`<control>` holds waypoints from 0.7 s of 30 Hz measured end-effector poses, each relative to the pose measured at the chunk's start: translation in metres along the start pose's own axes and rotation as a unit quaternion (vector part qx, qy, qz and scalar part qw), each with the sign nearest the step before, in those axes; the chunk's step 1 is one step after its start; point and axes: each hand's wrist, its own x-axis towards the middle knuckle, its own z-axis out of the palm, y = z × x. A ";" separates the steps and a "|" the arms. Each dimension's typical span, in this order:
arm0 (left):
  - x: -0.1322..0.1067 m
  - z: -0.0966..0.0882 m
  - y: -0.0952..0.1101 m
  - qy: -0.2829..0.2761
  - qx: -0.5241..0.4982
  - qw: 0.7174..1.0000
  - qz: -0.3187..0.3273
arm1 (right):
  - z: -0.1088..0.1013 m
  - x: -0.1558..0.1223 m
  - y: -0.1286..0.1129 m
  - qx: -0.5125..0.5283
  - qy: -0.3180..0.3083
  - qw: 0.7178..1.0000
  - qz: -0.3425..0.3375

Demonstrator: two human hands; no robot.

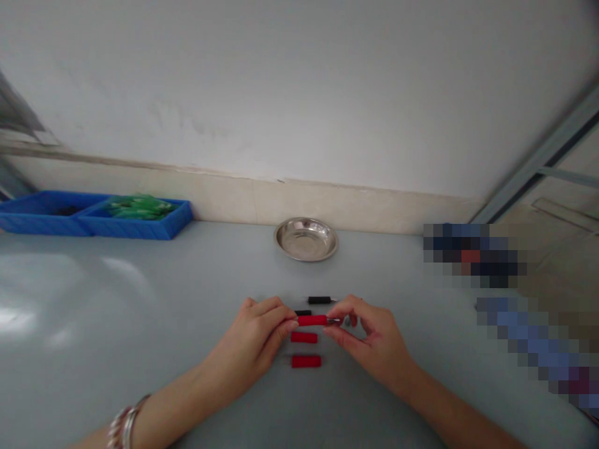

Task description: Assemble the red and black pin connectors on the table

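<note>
Head view shows no writing I can read on anything. I hold a red plug (312, 320) between my two hands, just above the counter (140, 324). My left hand (255, 340) pinches its left end with closed fingers. My right hand (369, 340) pinches the thin metal tip at its right end. Two more red plugs (305, 349) lie just below it, between my hands. A black plug (319, 300) lies just behind. A shiny metal dish (306, 239) sits farther back, and a blue tray (93, 215) is far left.
</note>
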 end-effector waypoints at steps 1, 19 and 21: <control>0.000 0.000 0.000 0.002 0.002 1.000 0.002 | 0.000 0.000 0.000 0.005 -0.002 1.000 0.012; -0.001 -0.012 0.012 -0.045 -0.199 0.977 -0.062 | -0.007 0.001 -0.010 0.063 0.032 0.989 -0.132; -0.001 -0.013 0.013 -0.054 -0.223 0.969 -0.086 | -0.007 0.001 -0.011 0.065 0.034 0.987 -0.144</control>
